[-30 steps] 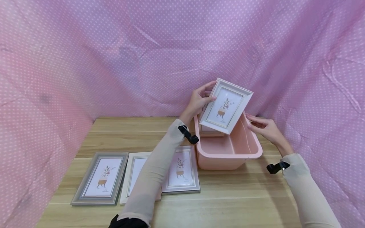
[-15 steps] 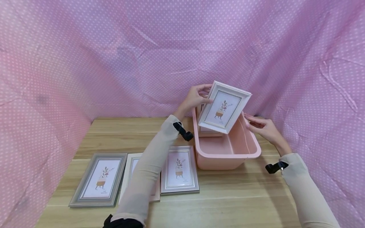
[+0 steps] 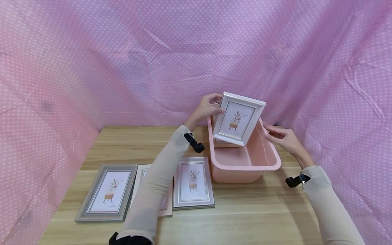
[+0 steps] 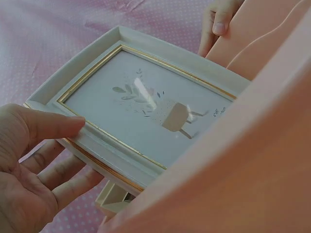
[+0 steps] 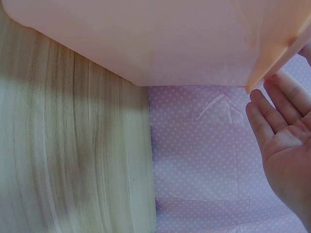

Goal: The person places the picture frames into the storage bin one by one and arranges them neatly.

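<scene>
My left hand [image 3: 206, 107] grips a white picture frame [image 3: 237, 119] by its left edge, thumb on the front and fingers behind, as the left wrist view [image 4: 53, 133] shows. The frame bears a potted-plant print and stands tilted over the back of a pink plastic basin [image 3: 245, 167]. Behind its lower part, another frame [image 3: 226, 145] inside the basin is mostly hidden. At the basin's right rim, my right hand [image 3: 284, 139] holds on with thumb and fingertips; in the right wrist view its fingers [image 5: 272, 114] reach under the rim.
On the wooden table [image 3: 245, 217] lie a grey frame [image 3: 107, 193] at the left, a pale frame [image 3: 166, 204] partly covered by my left sleeve, and a silver frame [image 3: 193, 183] beside the basin. Pink dotted cloth [image 3: 153, 68] hangs behind.
The white frame in my left hand has moved slightly left and down and turned more upright. My left arm has shifted left with it. The right hand stays at the basin's rim.
</scene>
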{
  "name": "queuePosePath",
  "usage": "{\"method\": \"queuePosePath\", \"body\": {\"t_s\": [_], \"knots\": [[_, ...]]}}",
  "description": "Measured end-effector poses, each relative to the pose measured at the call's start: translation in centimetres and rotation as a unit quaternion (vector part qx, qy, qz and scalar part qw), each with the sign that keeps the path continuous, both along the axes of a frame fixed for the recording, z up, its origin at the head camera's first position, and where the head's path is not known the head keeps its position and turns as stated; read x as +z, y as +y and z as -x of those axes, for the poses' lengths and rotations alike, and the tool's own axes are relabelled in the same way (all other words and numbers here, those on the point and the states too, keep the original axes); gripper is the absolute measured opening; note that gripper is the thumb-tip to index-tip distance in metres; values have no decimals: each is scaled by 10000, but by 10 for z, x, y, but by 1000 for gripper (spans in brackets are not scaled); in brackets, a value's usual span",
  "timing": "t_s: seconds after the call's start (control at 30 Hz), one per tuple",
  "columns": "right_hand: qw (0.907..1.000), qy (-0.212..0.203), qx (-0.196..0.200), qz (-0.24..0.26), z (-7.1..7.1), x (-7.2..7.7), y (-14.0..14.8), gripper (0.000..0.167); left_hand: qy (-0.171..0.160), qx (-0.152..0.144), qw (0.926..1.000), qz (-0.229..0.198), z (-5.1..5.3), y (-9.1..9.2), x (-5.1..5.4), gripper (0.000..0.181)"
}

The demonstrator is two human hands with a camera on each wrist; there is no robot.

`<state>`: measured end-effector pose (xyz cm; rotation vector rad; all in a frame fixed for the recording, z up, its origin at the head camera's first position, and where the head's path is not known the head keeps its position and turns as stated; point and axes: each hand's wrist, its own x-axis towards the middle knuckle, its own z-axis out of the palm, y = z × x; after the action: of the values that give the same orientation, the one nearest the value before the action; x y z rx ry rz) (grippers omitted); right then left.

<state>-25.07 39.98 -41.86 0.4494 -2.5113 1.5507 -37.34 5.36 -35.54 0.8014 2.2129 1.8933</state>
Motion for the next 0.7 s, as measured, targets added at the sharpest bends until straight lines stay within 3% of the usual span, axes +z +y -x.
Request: {"method": "queuePosePath", "body": {"t_s": [0.17, 0.37, 0.57, 0.7], "knots": [[9999, -37, 41, 119, -1, 0, 0, 47, -21, 48, 9999, -135, 3, -4, -5, 50], [10000, 13, 26, 36, -1, 2, 1, 47, 242, 232, 9992, -230, 7, -6, -8, 54], [10000, -1, -44, 43, -1, 3, 1, 46, 695, 312, 9967, -283, 7, -4, -8, 69], [9999, 12, 58, 90, -1, 2, 1, 47, 1086, 199, 9939, -17, 7, -3, -9, 78]]}}
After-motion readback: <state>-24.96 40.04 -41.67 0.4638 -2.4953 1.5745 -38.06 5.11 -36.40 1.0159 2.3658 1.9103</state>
